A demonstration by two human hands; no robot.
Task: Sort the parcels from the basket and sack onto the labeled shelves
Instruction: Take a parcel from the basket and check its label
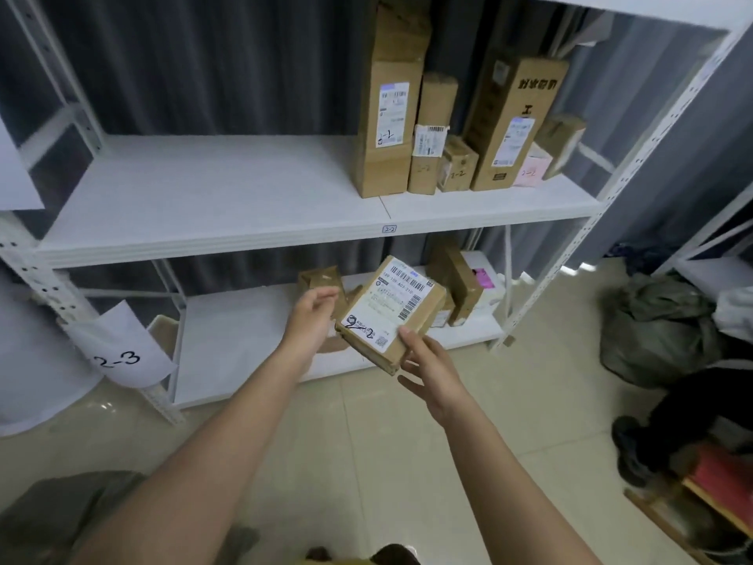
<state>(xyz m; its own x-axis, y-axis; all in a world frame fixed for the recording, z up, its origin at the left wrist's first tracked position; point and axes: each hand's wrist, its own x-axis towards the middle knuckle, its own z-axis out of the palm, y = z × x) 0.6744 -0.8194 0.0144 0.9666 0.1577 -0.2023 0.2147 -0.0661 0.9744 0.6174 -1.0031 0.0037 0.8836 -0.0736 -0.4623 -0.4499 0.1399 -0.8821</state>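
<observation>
A small brown cardboard parcel (pixel 389 316) with a white shipping label, handwritten "2-2", is held tilted in front of the lower shelf. My right hand (pixel 432 371) grips its near right corner, thumb on top. My left hand (pixel 311 316) touches its left edge with relaxed fingers. The white shelf (pixel 212 197) tagged "2-2" carries several upright cardboard boxes (pixel 387 128) at its right end. The lower shelf (pixel 244 336) holds a few brown boxes (pixel 458 283) behind the parcel.
A paper sign reading "2-3" (pixel 122 352) hangs on the left upright. A dark green sack (pixel 660 328) slumps on the tiled floor at right, beside a person's dark leg and shoe (pixel 635 450). A second white rack (pixel 717 271) stands at far right.
</observation>
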